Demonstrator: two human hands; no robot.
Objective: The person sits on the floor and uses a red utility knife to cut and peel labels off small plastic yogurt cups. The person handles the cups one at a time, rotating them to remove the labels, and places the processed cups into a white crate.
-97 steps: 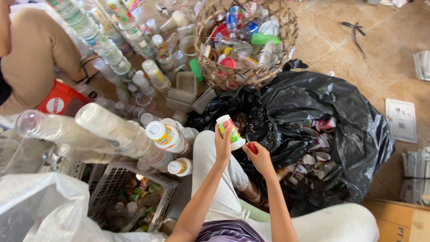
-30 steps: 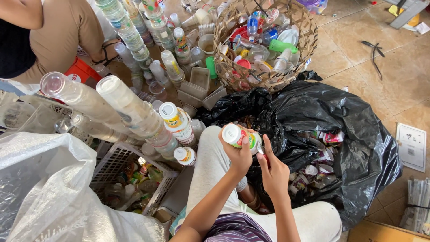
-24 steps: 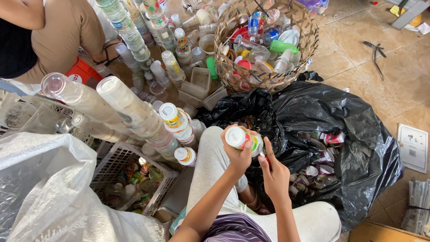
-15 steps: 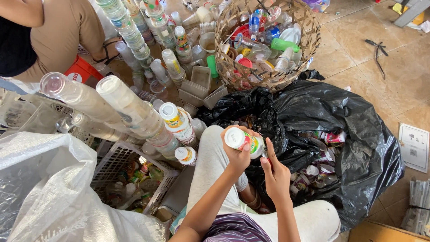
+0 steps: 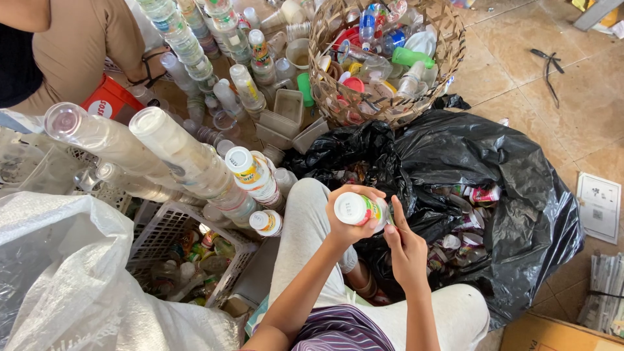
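My left hand (image 5: 348,229) grips a small plastic cup (image 5: 359,210) with a colourful printed label, its white bottom turned up toward me. My right hand (image 5: 406,250) is pressed against the cup's right side, fingers pinching at the label. Both hands hover over my lap, just in front of an open black rubbish bag (image 5: 494,221) that holds several torn labels and wrappers.
Long stacks of nested clear cups (image 5: 162,153) lean at the left over a white mesh basket (image 5: 172,237). A wicker basket (image 5: 448,45) of bottles stands behind the bag. Another person in tan trousers (image 5: 78,45) sits top left. A white sack (image 5: 71,279) fills the lower left.
The cup has tipped slightly so its white bottom faces me more. My right hand has stayed against its side, working at the label. The view has barely shifted.
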